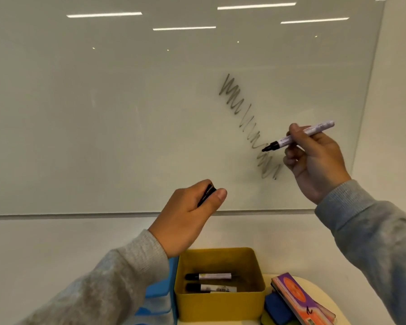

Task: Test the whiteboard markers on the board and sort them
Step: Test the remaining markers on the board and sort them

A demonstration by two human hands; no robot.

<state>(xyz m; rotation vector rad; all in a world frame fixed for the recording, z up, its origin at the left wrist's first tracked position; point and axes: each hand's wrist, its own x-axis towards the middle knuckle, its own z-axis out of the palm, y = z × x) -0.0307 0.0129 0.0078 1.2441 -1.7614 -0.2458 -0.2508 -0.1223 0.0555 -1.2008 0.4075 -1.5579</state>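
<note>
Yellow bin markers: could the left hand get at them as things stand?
Probably not freely. The yellow bin is open-topped with two markers exposed just below the left hand, but that hand already grips a black cap, so it isn't free.

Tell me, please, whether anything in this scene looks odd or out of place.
Only the scribble on the whiteboard: it is pale grey and patchy, though the marker in the right hand has a black tip. The ink looks weak. The two markers in the yellow bin lie tidily.
</note>
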